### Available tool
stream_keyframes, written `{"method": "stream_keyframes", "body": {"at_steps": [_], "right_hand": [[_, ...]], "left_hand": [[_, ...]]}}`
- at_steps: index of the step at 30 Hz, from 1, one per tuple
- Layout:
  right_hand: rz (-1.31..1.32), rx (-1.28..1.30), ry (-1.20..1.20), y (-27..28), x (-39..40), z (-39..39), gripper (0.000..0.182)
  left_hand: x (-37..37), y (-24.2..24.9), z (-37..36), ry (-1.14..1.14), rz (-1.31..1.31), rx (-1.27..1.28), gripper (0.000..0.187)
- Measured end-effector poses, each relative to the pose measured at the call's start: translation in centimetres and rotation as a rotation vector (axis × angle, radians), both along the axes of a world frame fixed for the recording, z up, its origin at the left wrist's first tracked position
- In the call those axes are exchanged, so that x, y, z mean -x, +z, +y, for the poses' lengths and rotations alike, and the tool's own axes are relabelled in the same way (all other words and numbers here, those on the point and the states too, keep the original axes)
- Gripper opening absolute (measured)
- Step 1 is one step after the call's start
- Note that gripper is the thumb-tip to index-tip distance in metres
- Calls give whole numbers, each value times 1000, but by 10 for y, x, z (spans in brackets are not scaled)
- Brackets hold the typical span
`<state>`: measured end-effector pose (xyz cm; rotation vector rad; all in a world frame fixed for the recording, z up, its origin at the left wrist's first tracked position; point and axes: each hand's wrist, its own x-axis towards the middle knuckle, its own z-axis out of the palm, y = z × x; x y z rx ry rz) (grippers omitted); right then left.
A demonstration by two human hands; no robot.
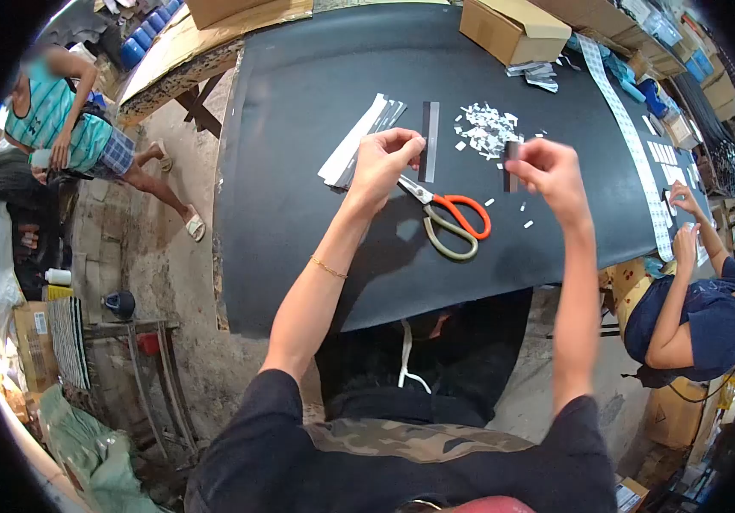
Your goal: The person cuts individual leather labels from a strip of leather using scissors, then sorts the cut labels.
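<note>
My left hand [389, 162] is closed in a pinch, its fingertips over the left edge of a narrow black-and-grey strip [432, 141]. Whatever is between those fingertips is too small to tell. Left of it, a stack of white and grey strips [357, 145] lies partly behind the hand. My right hand [551, 175], slightly blurred, pinches a short dark strip [511, 167] above the table. Scissors [457, 218] with one orange and one olive handle lie between my forearms, blades toward my left hand. Many small white scraps [487, 128] are heaped beyond my right hand.
The black tabletop [299, 239] carries a cardboard box [513, 34] and more strips [538, 77] at the back. A long white printed band [628, 137] runs along the right. A seated co-worker [692, 316] handles small pieces there; another person [76, 120] stands left.
</note>
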<state>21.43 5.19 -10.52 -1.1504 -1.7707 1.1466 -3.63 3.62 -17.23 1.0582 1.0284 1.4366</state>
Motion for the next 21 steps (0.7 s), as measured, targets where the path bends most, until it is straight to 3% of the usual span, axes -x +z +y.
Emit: {"method": "stream_keyframes", "body": {"at_steps": [5, 11, 21], "right_hand": [[510, 170, -101, -2, 11, -95, 9], [550, 215, -220, -4, 12, -155, 9], [495, 113, -235, -14, 3, -200, 10]], "left_hand": [[-42, 38, -70, -116, 4, 58, 10], [-70, 61, -147, -55, 103, 74, 10], [-94, 60, -194, -103, 159, 94, 11]]}}
